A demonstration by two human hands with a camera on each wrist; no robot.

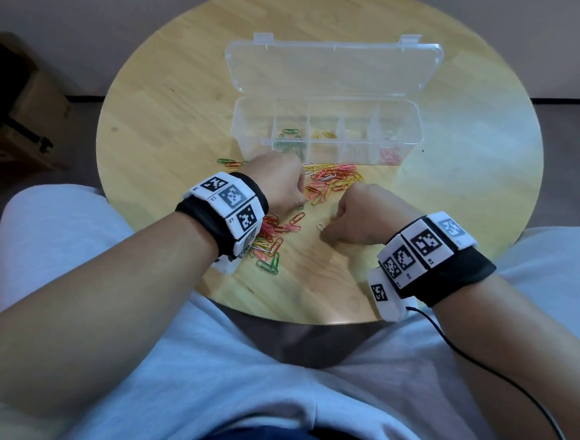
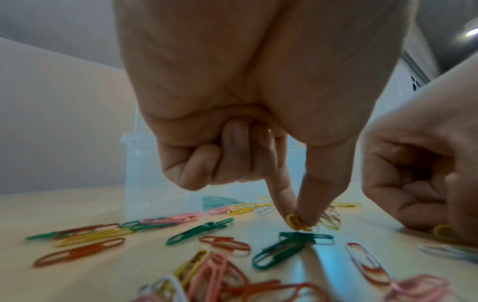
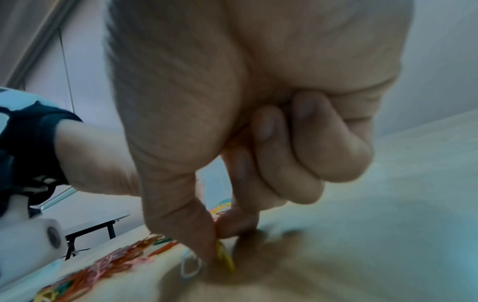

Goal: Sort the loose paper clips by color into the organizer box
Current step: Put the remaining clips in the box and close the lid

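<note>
Loose paper clips [image 1: 329, 183] in red, pink, yellow, green and white lie scattered on the round wooden table [image 1: 173, 108]. Behind them stands the clear organizer box [image 1: 325, 129], lid open, with green, yellow and pink clips in separate compartments. My left hand [image 1: 280, 185] reaches down into the pile; in the left wrist view its thumb and forefinger pinch a yellow clip [image 2: 297, 222] at the tabletop. My right hand [image 1: 354, 214] is near the table's front and pinches another yellow clip [image 3: 225, 255], with a white clip [image 1: 321, 227] lying beside it.
More clips [image 1: 270, 242] lie under and beside my left wrist. A brown cardboard box [image 1: 25, 112] stands on the floor to the left. A black cable [image 1: 510, 383] runs from my right wristband across my lap. The table's right side shows bare wood.
</note>
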